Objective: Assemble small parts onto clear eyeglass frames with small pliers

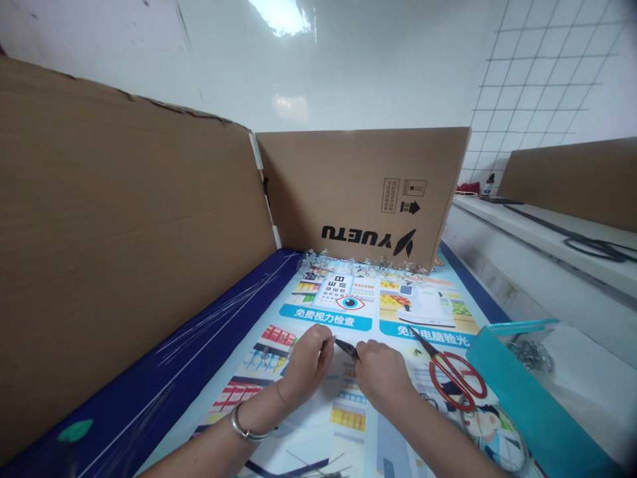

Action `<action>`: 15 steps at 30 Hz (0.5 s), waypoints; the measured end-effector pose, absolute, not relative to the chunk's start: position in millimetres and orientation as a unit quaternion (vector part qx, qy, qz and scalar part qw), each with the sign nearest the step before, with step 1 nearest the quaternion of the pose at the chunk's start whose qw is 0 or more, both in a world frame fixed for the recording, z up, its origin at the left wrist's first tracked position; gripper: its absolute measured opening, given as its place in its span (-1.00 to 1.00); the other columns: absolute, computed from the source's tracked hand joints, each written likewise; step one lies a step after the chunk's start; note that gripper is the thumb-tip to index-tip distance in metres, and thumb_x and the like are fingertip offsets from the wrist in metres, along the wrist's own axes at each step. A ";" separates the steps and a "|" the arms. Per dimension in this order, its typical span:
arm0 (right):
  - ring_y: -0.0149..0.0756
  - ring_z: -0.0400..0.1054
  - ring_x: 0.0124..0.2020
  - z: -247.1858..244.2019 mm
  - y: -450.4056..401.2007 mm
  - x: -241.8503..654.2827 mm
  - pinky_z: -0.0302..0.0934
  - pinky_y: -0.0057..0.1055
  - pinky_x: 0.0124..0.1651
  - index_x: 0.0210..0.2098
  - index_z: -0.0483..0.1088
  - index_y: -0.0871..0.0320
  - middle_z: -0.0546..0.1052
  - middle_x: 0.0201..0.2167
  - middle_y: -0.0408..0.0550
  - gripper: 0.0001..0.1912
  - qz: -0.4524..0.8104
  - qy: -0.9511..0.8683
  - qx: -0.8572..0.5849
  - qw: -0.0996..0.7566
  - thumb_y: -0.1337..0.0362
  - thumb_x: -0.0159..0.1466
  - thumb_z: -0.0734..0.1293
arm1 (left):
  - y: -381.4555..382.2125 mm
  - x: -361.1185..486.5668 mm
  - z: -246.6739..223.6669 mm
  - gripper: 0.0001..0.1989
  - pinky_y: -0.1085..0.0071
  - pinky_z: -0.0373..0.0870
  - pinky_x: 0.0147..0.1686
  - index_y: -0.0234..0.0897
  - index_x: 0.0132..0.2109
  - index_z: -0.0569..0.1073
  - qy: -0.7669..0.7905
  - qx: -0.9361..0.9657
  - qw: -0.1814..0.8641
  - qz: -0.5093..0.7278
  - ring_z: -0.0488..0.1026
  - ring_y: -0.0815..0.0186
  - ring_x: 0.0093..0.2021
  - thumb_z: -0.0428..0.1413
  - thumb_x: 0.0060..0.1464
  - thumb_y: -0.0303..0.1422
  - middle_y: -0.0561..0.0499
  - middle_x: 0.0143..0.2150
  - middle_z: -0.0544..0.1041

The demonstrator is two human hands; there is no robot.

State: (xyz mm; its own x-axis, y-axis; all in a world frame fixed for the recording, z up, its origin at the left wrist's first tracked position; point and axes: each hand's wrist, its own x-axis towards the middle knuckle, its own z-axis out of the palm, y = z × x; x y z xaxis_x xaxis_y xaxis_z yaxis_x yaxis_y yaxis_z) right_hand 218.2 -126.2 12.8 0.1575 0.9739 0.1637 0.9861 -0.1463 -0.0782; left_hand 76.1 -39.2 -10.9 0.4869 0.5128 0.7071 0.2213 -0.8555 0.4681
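Observation:
My right hand (384, 375) is closed around a pair of dark-jawed pliers (347, 348), their handles hidden in my palm. Their tip points left and meets the fingers of my left hand (307, 362). Thumb and fingers of the left hand are pinched together; whatever they hold is too small to make out. To the right of my right hand lie scissors (456, 378) with red handles and dark blades. Thin, stiff wire lengths (321, 470) lie at the near edge, below my hands.
A printed sheet (326, 318) covers the table. Cardboard panels (129, 232) stand on the left and back. Small wire pieces (368, 267) line the foot of the back panel (318, 186). A teal box (527, 398) on the right holds a tangled wire bundle (531, 356).

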 end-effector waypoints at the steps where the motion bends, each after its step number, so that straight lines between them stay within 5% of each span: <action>1: -0.25 0.33 -0.39 12.6 -126.2 218.4 0.01 -0.40 -0.42 -0.34 0.32 0.14 0.44 -0.41 -0.03 -0.84 -0.036 -0.650 -0.754 0.084 0.32 0.18 0.13 | -39.0 75.8 -10.7 -0.91 0.36 0.22 -0.35 -0.26 -0.30 0.20 0.214 0.848 0.161 0.458 0.24 0.32 -0.36 -0.12 0.08 -0.52 0.00 -0.39 0.31; 15: -0.26 0.35 -0.37 12.9 -125.6 221.4 0.02 -0.42 -0.40 -0.33 0.32 0.16 0.46 -0.38 -0.03 -0.82 -0.012 -0.668 -0.741 0.071 0.32 0.19 0.10 | -39.4 74.5 -5.6 -0.92 0.38 0.21 -0.33 -0.26 -0.31 0.19 0.226 0.840 0.203 0.449 0.24 0.34 -0.37 -0.14 0.11 -0.51 0.01 -0.39 0.29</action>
